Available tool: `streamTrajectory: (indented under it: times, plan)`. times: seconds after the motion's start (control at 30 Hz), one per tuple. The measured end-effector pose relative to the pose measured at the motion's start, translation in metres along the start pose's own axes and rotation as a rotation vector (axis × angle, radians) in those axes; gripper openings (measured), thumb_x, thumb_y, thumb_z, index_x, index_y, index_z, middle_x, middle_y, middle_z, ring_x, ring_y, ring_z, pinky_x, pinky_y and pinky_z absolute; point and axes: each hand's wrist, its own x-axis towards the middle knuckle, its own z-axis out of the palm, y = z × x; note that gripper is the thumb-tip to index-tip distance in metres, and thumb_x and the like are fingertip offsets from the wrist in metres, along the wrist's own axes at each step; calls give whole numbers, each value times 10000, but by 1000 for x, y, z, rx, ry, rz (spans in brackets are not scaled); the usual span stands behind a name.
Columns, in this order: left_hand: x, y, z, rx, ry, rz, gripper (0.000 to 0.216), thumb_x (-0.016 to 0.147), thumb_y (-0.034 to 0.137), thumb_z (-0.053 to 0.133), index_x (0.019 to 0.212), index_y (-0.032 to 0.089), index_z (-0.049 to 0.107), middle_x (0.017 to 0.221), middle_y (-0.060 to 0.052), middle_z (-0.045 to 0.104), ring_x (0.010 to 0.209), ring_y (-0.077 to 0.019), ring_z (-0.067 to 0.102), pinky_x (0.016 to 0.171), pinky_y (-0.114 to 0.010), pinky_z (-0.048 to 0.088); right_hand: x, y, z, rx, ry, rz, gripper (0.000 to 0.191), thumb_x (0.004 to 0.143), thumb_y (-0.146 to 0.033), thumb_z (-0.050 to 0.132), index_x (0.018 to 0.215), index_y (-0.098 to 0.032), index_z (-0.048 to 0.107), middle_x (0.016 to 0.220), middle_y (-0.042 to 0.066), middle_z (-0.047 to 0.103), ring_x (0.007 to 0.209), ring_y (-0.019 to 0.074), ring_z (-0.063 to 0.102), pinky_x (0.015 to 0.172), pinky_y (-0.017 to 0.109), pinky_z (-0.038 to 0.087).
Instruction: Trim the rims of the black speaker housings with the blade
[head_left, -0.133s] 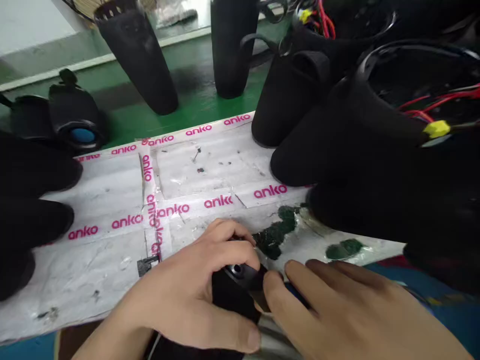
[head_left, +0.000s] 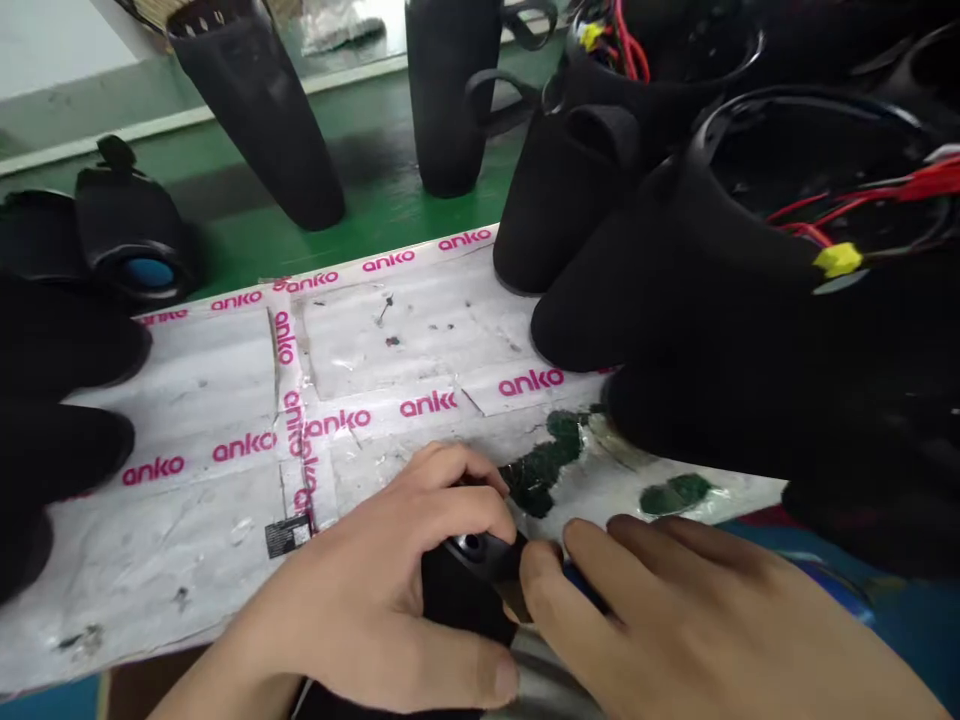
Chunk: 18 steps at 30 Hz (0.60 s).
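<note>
Gripping tight at the near edge of the bench [head_left: 375, 200], the left hand [head_left: 360, 610] is clamped on a small black part [head_left: 480, 555]: fingers curled over its top, thumb wrapped along its underside. A tiny round hole shows on the part's upper face, right between the 2 hands. The right hand [head_left: 712, 630] comes in from the other side, thumb tip pressed against the part's end, its fingers stretched out flat rather than curled round anything. Something blue peeks out just under that thumb, too hidden to name.

Just beyond the knuckles lies a white sheet [head_left: 187, 380], held down with strips of pink-lettered anko tape [head_left: 427, 403]. Dark green patches [head_left: 544, 470] stain the sheet just past the left fingertips, and a small black label [head_left: 287, 537] sits beside the left hand.

Black speaker shells crowd the scene. 2 tall shells [head_left: 259, 110] stand at the back, well apart from the hands. On the right, an open housing [head_left: 720, 260] leans over the sheet with red wires [head_left: 825, 205] and a yellow connector [head_left: 838, 260] showing inside. Far left, another unit with a blue centre [head_left: 146, 270] lies on its side.
</note>
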Motion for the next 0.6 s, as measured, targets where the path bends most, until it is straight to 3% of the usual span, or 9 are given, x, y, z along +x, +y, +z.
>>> streamTrajectory:
  times: [0.37,0.6]
  plan:
    - [3,3,4,-10,52,-13,393,554,117,916,835,234,666,1204,-13,623,1158,-271,656,969,-383,583,0,4,8,8,4,-1,92,968,-302,621,1033,-254,666,642,-10,566,549,175,490,552,318,349]
    - [3,0,3,-10,63,-6,445,503,79,926,834,230,669,1187,-14,621,1124,-271,665,936,-373,585,5,8,-2,33,1,-60,148,870,-185,621,991,-268,613,675,-35,592,511,178,490,541,372,346]
